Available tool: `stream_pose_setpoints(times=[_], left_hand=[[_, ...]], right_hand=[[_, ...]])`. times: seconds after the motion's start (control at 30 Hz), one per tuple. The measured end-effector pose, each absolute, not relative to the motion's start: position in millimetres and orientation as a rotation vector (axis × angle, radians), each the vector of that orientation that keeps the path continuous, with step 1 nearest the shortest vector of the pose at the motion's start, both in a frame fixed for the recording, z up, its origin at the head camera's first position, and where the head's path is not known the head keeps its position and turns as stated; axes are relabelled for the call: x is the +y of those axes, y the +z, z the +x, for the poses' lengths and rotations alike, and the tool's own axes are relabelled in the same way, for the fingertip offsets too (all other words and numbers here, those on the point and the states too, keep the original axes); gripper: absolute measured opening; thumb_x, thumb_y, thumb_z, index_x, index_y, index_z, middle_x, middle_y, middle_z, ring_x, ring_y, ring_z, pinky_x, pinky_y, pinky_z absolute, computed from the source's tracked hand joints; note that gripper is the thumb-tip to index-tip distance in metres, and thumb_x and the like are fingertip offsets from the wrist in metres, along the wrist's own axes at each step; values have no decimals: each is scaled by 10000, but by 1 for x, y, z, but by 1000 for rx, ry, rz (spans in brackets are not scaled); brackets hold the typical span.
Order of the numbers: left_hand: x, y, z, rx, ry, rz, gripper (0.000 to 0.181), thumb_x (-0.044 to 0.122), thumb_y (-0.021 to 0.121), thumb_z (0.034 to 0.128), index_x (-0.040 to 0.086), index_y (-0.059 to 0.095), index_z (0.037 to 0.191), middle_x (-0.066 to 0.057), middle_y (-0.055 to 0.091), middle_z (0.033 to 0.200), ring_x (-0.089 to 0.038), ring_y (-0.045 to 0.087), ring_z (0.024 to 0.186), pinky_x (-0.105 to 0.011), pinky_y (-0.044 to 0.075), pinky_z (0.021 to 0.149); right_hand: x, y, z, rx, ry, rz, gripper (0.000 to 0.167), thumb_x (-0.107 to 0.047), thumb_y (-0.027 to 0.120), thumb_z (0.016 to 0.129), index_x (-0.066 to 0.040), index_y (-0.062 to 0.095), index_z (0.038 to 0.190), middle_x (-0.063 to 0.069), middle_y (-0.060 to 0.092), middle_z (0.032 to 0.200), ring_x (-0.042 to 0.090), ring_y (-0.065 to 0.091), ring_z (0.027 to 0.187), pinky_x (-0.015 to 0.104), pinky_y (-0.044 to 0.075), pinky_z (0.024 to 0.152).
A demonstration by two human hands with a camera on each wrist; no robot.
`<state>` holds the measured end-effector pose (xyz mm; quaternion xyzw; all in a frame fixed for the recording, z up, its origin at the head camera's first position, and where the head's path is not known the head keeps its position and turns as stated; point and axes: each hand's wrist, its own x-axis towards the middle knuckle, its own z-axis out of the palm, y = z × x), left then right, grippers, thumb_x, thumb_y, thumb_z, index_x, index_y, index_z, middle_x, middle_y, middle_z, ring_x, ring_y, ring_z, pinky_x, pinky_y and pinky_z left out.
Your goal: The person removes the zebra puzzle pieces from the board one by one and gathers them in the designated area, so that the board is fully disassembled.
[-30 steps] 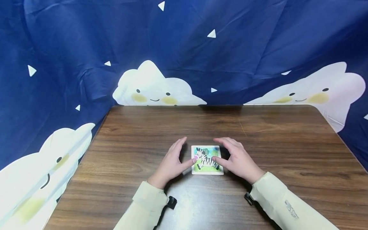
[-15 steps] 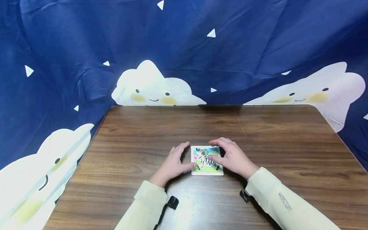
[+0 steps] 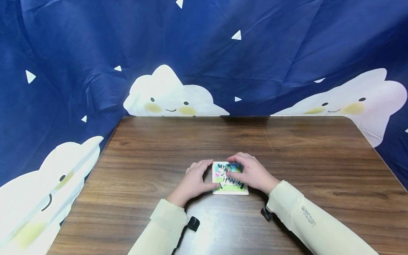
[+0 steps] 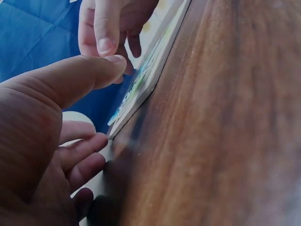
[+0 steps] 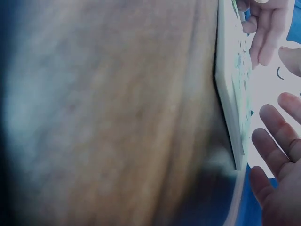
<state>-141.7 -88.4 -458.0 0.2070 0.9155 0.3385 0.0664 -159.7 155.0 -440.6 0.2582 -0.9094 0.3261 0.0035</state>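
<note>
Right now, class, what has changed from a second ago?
The right hand has shifted left, further over the zebra board; the left hand has edged right. Neither visibly grips anything. The board lies where it was on the table.

pale-edged board (image 5: 225,61): seen edge-on | wooden table (image 5: 117,117): blurred | hands (image 5: 288,186): near board, contact unclear

No wording is legible; the small grey mark (image 3: 308,215) on the right sleeve (image 3: 322,226) is too blurred to read.
</note>
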Motion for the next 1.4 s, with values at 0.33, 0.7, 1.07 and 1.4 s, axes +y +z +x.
stream_pose_setpoints(times=[0.33,0.7,1.07,1.4], left_hand=[[-88,-455,-148,2737,892,670,855,416,843,757,78,510,1468,-25,459,1527,-264,442,1255,-462,353,1021],[-87,-454,-148,2752,809,696,852,432,844,764,77,512,1464,-30,448,1530,-288,462,1313,-525,363,1073],[-86,-454,-148,2765,745,623,867,476,827,767,149,487,1494,53,415,1556,-273,548,1285,-527,469,961],[-86,-454,-148,2772,733,618,865,482,825,764,155,492,1493,68,412,1561,-271,555,1277,-527,475,949]], right_hand=[[150,-442,-167,-2907,989,819,418,-326,807,840,-116,701,1185,-13,679,1142,240,590,1134,537,384,1021],[143,-444,-174,-2935,928,846,356,-293,801,836,-105,731,1130,-25,660,1044,208,586,1037,482,392,935],[136,-446,-180,-3013,844,843,339,-309,796,844,-130,749,1127,-62,594,961,173,522,959,419,374,863],[133,-442,-179,-3053,834,802,307,-303,809,840,-135,735,1085,-47,620,1018,199,543,1015,416,351,851]])
